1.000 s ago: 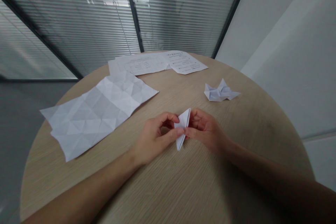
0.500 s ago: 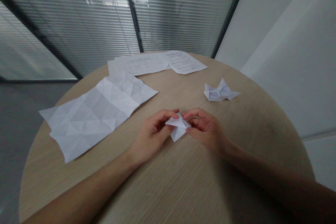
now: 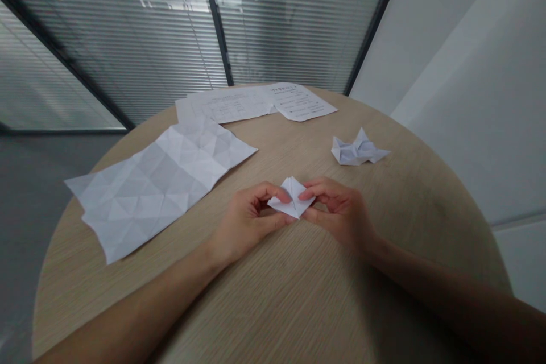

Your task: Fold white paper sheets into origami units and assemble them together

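Note:
A small folded white paper [image 3: 292, 198] sits between my hands just above the tabletop, spread into a wide, pointed shape with a centre crease. My left hand [image 3: 249, 222] pinches its left corner between thumb and fingers. My right hand [image 3: 336, 210] grips its right side with the fingertips. Parts of its lower edge are hidden behind my fingers.
To the left on the round light-wood table [image 3: 273, 296] lies a large creased white sheet [image 3: 157, 182]. A crumpled-looking paper model [image 3: 359, 149] stands to the right, and printed papers [image 3: 273, 103] lie at the far edge. Slatted glass partitions [image 3: 128, 28] and a pale wall [image 3: 460, 68] surround the table.
The small paper has gone from a narrow, upright fold to a wider, flatter shape. My fingers have shifted outward along its sides. The other papers have not moved.

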Demonstrator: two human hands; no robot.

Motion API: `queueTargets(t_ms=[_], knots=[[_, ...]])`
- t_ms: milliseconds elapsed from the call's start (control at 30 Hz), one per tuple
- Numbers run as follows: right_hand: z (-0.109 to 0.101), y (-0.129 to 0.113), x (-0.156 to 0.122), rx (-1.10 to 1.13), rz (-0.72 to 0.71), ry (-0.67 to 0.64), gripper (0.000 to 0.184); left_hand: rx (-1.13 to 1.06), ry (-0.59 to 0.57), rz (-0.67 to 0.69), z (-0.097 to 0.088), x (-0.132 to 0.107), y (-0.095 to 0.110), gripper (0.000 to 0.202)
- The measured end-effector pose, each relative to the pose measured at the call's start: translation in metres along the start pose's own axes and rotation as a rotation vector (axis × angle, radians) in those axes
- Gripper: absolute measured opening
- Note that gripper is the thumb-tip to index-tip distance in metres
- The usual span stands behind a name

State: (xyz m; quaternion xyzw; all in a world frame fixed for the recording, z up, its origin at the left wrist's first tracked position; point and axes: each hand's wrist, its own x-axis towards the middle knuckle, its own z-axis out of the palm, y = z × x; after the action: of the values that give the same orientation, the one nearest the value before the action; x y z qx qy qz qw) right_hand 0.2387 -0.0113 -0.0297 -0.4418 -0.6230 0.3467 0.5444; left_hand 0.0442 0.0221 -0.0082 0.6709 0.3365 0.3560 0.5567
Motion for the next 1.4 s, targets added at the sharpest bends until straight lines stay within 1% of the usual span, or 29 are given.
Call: queueTargets(t_ms=[100,167,233,267,333,400,467,567,633,700,767,833,867,933,1000,1133,1200,1267,1333,1400], knots=[[0.001,-0.005,-0.001,-0.083,-0.072,0.012,0.004,0.066,0.015,0.040,-0.001,-0.001,0.000,0.015],[0.002,-0.008,-0.002,-0.114,-0.093,0.017,0.007,0.150,0.032,0.084,0.000,-0.002,0.000,0.019],[0.004,-0.009,-0.004,-0.118,-0.066,0.035,0.010,0.191,0.053,0.118,0.001,-0.004,-0.001,0.021],[0.005,-0.009,-0.005,-0.110,-0.039,0.052,0.010,0.178,0.060,0.119,0.002,-0.005,-0.001,0.019],[0.006,-0.008,-0.007,-0.085,0.011,0.078,0.014,0.110,0.060,0.092,0.004,-0.006,-0.002,0.017],[0.007,-0.007,-0.008,-0.078,0.017,0.071,0.023,0.080,0.050,0.063,0.005,-0.006,-0.002,0.025],[0.006,-0.008,-0.008,-0.123,-0.031,0.044,0.026,0.145,0.051,0.082,0.004,-0.005,0.000,0.023],[0.004,-0.013,-0.007,-0.246,-0.167,0.040,0.019,0.257,0.060,0.179,0.001,-0.003,0.003,0.007],[0.002,-0.016,-0.006,-0.304,-0.255,0.054,0.016,0.274,0.086,0.259,-0.001,-0.001,0.002,0.005],[0.001,-0.019,-0.005,-0.329,-0.327,0.076,0.017,0.252,0.129,0.299,-0.002,0.001,-0.001,0.003],[0.001,-0.020,-0.005,-0.330,-0.380,0.098,0.018,0.160,0.133,0.254,-0.001,0.002,-0.005,0.018],[0.002,-0.020,-0.005,-0.318,-0.411,0.102,0.020,0.018,0.057,0.169,0.001,0.002,-0.008,0.035],[0.002,-0.019,-0.005,-0.309,-0.420,0.098,0.020,-0.043,0.013,0.135,0.002,0.001,-0.008,0.040],[0.003,-0.018,-0.006,-0.294,-0.419,0.084,0.019,-0.100,-0.038,0.115,0.003,0.000,-0.008,0.040],[0.004,-0.017,-0.007,-0.292,-0.396,0.080,0.017,-0.067,-0.023,0.147,0.003,-0.003,-0.004,0.033],[0.004,-0.019,-0.009,-0.328,-0.348,0.093,0.013,0.143,0.017,0.255,0.002,-0.007,0.004,0.010],[0.004,-0.020,-0.009,-0.349,-0.334,0.093,0.012,0.250,0.030,0.281,0.002,-0.010,0.006,0.005],[0.005,-0.020,-0.010,-0.362,-0.314,0.091,0.012,0.283,0.058,0.270,0.004,-0.012,0.005,0.010],[0.006,-0.018,-0.010,-0.351,-0.281,0.095,0.011,0.255,0.076,0.240,0.005,-0.013,0.003,0.020],[0.007,-0.015,-0.011,-0.320,-0.237,0.127,0.011,0.227,0.079,0.217,0.007,-0.014,0.001,0.028]])
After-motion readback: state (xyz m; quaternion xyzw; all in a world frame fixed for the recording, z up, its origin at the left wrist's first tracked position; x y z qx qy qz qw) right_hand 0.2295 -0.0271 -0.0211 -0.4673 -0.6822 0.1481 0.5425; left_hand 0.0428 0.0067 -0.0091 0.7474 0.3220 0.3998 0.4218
